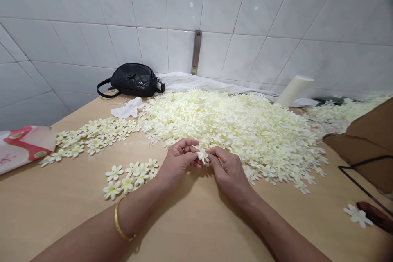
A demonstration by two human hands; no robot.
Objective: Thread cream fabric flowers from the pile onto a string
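Note:
Between my two hands is a small white artificial flower [203, 156] with a pale yellow middle. My left hand [178, 159] pinches its left side with thumb and fingers; a gold bracelet [118, 221] circles that wrist. On the flower's other side, my right hand [229, 170] grips it between thumb and forefinger. Right behind both hands rises a big heap of similar flowers [233, 123]. Beside my left forearm lies a small group of flowers [127, 178], spread face up on the table. The flower's underside is hidden by my fingers.
Flowers in rows [98, 133] lie at the left, near a red and white bag [24, 147]. A black purse [133, 80] and crumpled tissue [129, 107] sit at the back. A white roll [293, 91] leans behind the heap. Cardboard [365, 147] and a single flower [358, 215] are at the right.

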